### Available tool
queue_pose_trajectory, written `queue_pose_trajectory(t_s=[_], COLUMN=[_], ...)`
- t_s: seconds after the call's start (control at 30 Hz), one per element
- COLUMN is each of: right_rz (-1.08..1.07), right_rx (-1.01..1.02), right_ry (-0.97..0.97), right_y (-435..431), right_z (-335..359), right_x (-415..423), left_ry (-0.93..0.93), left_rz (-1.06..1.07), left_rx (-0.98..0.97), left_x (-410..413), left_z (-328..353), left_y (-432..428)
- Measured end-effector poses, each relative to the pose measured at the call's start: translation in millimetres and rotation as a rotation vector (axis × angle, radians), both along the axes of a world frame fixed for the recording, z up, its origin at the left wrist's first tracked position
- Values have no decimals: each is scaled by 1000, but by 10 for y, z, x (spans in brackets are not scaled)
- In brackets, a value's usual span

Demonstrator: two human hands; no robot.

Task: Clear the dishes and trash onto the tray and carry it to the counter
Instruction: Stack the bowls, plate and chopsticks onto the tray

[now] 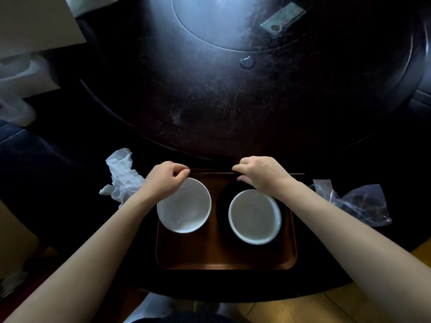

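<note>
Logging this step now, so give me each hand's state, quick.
Left hand: fingers pinched shut on the chopsticks at the tray's far edge.
Right hand: fingers shut on the same chopsticks.

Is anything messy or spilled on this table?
Yes. A small puddle of clear liquid sits on the dark table, far from the tray. A crumpled white napkin lies left of the tray and a clear plastic wrapper lies right of it, neither on the tray.
</note>
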State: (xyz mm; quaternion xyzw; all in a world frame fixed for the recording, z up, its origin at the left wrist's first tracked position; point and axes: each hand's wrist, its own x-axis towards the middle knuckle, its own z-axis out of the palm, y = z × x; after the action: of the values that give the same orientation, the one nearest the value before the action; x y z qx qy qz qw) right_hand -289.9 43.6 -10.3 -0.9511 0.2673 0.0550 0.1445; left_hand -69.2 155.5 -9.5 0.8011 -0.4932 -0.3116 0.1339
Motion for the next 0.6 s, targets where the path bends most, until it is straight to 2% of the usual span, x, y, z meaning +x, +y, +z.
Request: queue_pose_trajectory(t_s=[0.13,0.27,0.4,0.5,0.6], right_rz=[-60,-321,-624,-661,-688], right_rx=[74,48,32,99,75], right_ry=[-163,-324,-174,-90,-101], right_y=[35,17,-34,25,77], right_z=[23,75,11,-99,-174], right_x=[-175,-527,-845,-840,-799], left_ry=[-62,-111,-186,-204,-188], left_rz=[-18,-50,-59,-36,-40], left_rx=[45,79,68,35,28], left_x=[19,45,31,27,-5], left_z=[-23,-34,-12,4,16], left_y=[-18,-25,-19,17,38])
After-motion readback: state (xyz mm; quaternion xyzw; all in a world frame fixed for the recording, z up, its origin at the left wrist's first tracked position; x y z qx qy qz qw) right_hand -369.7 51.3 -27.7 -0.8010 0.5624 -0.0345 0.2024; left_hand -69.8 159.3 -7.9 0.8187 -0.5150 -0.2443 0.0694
